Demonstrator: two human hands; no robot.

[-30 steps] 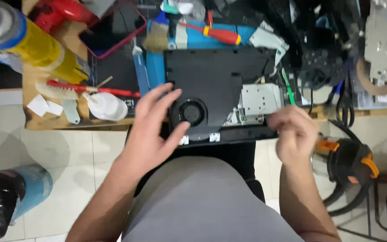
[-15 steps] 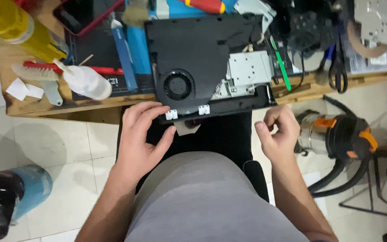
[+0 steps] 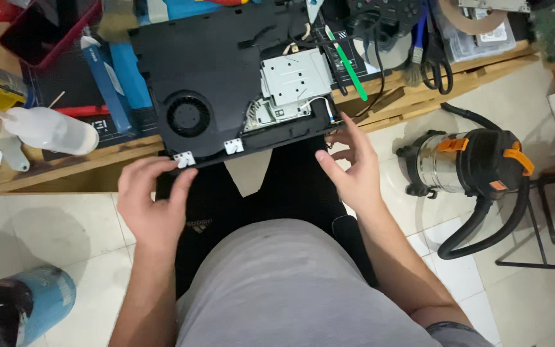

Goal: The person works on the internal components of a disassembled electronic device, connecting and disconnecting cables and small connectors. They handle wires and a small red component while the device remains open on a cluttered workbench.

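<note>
While the opened black game console hangs over the workbench's front edge, the left hand touches its near rim, and the right hand its corner, fingers loosely spread.

To my right a small vacuum cleaner with a steel drum, orange clips and a black hose stands on the white tiled floor. On my wooden bench I see a white squeeze bottle, a green stick tool and black scissors.
</note>
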